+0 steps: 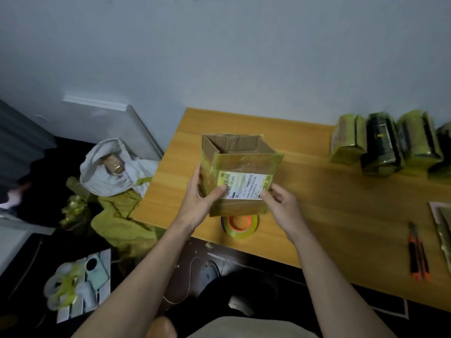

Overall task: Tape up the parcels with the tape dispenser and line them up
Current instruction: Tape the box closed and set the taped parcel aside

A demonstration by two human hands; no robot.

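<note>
Pale wall and a wooden table (317,203) frame the work, and over the table's near-left part a cardboard box (240,176) is held up, its top flaps open toward the wall and its white label (244,185) facing the person. Left hand (200,198) grips the box's left side, thumb pressed on the label and fingers wrapped behind; right hand (283,201) pinches the lower right corner with curled fingers. Directly beneath the box, at the table's front edge, lies the tape roll (240,225), orange core showing, partly hidden by the box. Farther right along the wall stand four taped parcels (388,147) in a row, touching or nearly so. A knife (418,252) with orange trim lies near the right edge, beside a flat packet (443,220). On the floor to the left sit crumpled wrapping (119,211) and a white bag (114,167). The risk, as I judge it, is the roll: it sits so close to the edge that setting the box down carelessly could knock it off. The open flaps could also spring apart if either grip loosens before tape goes on.
</note>
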